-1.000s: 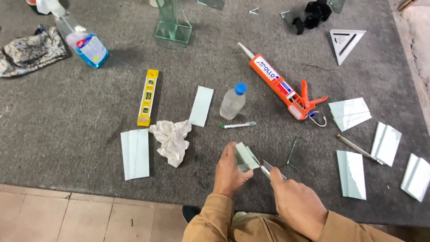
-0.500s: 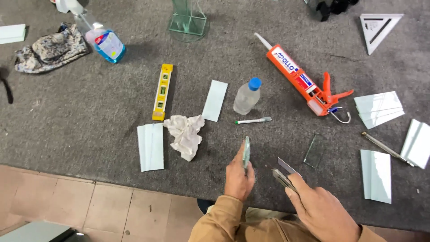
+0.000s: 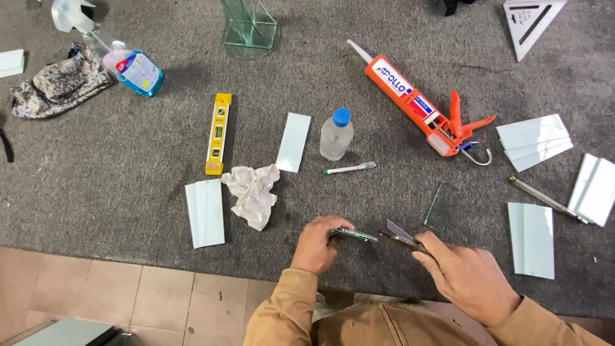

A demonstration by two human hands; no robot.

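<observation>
- Glass strip [image 3: 354, 235]: thin, seen edge-on, roughly level, pinched at its near end by the left hand [image 3: 315, 247]. Sits low over the grey carpeted bench [image 3: 96, 186], near the front edge.
- Left hand: fingers closed around the strip's left end, thumb on top. Firm pinch.
- Right hand [image 3: 471, 279]: closed on a flat blade scraper [image 3: 400, 236]; blade tip points left at the strip's free end, just beside it. Can't tell whether they touch.
- Just beyond the scraper: a clear glass pane [image 3: 438, 208] flat on the carpet, barely visible.
- Left of the left-hand grip: crumpled white rag [image 3: 253, 194], then a pair of white glass strips [image 3: 205, 212] side by side.
- Beyond the grip: white marker pen [image 3: 350, 169], small clear bottle with blue cap [image 3: 336, 133], single white strip [image 3: 294, 141], yellow spirit level [image 3: 218, 132].
- Beyond and right of the right hand: orange caulking gun [image 3: 419, 109] with cartridge loaded, lying diagonally.
- Right of the right hand: more white glass pieces [image 3: 531, 238], a fanned stack [image 3: 533, 141], a glass cutter [image 3: 544, 198].
- Far back: clear glass stand [image 3: 251, 27], blue spray bottle [image 3: 125, 59], camouflage cloth [image 3: 59, 83], triangular set square [image 3: 528, 19].
</observation>
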